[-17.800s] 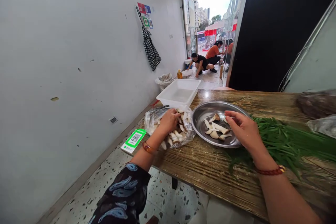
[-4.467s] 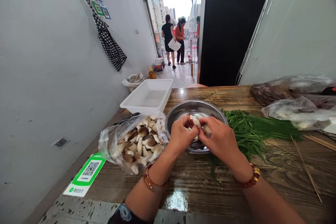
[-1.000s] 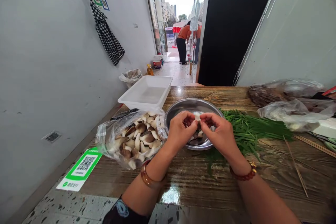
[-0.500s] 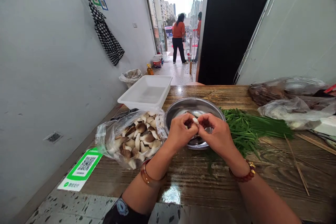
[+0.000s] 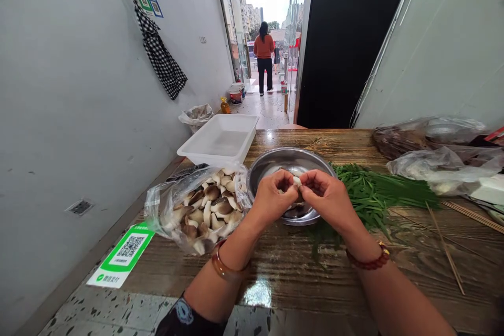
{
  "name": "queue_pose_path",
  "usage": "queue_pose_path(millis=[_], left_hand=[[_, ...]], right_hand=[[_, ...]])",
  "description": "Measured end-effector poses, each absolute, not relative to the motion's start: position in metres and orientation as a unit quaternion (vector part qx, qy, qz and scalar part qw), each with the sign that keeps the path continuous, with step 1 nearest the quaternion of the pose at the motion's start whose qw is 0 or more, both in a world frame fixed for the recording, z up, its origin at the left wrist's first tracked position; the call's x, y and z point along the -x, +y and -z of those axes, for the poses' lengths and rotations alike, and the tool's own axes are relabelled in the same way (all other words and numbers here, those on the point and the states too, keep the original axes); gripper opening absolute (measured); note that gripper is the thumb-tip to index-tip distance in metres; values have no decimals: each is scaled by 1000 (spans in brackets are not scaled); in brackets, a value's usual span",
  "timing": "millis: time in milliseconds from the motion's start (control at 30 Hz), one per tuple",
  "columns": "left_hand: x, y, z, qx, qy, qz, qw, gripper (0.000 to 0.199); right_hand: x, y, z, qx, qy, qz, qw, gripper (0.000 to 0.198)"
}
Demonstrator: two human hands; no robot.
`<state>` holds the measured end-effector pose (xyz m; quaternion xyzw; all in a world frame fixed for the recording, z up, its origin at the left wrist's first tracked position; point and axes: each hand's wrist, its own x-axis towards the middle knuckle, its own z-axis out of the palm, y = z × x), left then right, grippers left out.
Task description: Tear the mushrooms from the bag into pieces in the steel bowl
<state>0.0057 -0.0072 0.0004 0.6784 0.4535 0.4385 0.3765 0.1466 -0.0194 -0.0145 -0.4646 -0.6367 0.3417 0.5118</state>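
Over a steel bowl [image 5: 262, 168], my left hand [image 5: 271, 194] and my right hand [image 5: 326, 194] meet fingertip to fingertip. Pinched between them is a mushroom [image 5: 296, 181]; its pale stem end shows and my fingers cover much of the rest. Both hands are closed on it. Some mushroom pieces lie inside the bowl, partly hidden behind my hands. To the left of the bowl, a clear plastic bag [image 5: 165, 215] lies open, full of brown-capped mushrooms [image 5: 212, 205]. Green leafy stalks [image 5: 378, 189] lie just right of the bowl.
Behind the bag stands a white plastic tub [image 5: 192, 149]. Thin wooden sticks [image 5: 444, 247] lie on the table's right, near plastic bags [image 5: 444, 165]. A green QR-code card [image 5: 122, 254] lies at the left edge. A person [image 5: 263, 58] stands by the glass doorway.
My right hand has shifted slightly right, and the mushroom has turned a little between my fingers. The person at the doorway has moved left and turned.
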Motion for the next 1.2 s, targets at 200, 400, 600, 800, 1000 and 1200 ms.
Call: queue_pose_path(millis=[200, 400, 600, 800, 1000, 1200], left_hand=[[-6, -9, 0, -699, 462, -458, 298, 5], [-4, -8, 2, -720, 459, -452, 257, 8], [-6, -9, 4, -706, 463, -458, 281, 12], [-7, -8, 2, -658, 445, -465, 391, 8], [-8, -5, 6, -663, 436, -456, 403, 12], [-7, -5, 8, -661, 454, -455, 388, 11]], right_hand=[[-145, -25, 9, 482, -687, -230, 493, 7], [-146, -25, 11, 473, -711, -202, 480, 6], [-143, -24, 16, 490, -713, -150, 479, 9], [-146, -22, 17, 498, -647, -269, 511, 9], [-149, -19, 19, 479, -622, -307, 539, 14], [-144, -21, 17, 473, -629, -321, 527, 12]])
